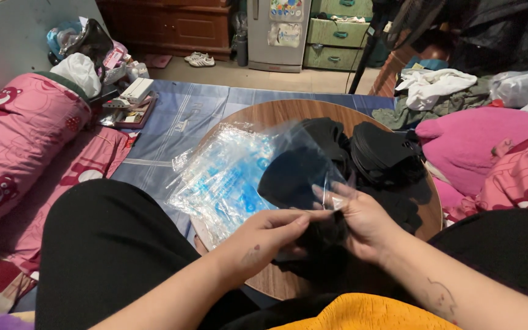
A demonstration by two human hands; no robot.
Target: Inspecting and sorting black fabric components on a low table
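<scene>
View from my head camera, looking down over my lap at a round wooden worktop (276, 113). My left hand (263, 235) and right hand (365, 221) meet over the near edge of the worktop, each pinching a clear plastic bag (304, 162) with a black fabric piece (291, 177) partly inside; the fingers of both hands are closed on the bag's lower edge and on the dark cloth that hangs out below it, the left thumb and forefinger pressed together, the right fingers curled around the film. The step in hand, as I judge it, is bagging: one black piece is being worked into one bag. The next move seems to call for a steady grip on the open mouth with one hand while the other pushes the cloth fully in, since the thin film is slack and apt to fold shut. Count: one bag held; one stack of flat clear bags with blue print (230, 177) lying on the left of the worktop, too many and too overlapped to number; two heaps of black fabric pieces (386, 153) toward the far right of the worktop, individual pieces not countable. Around the worktop lie a blue mat (178, 116), a pink cushion (19, 122) to my left, and a white garment (438, 85) beyond on the right.
</scene>
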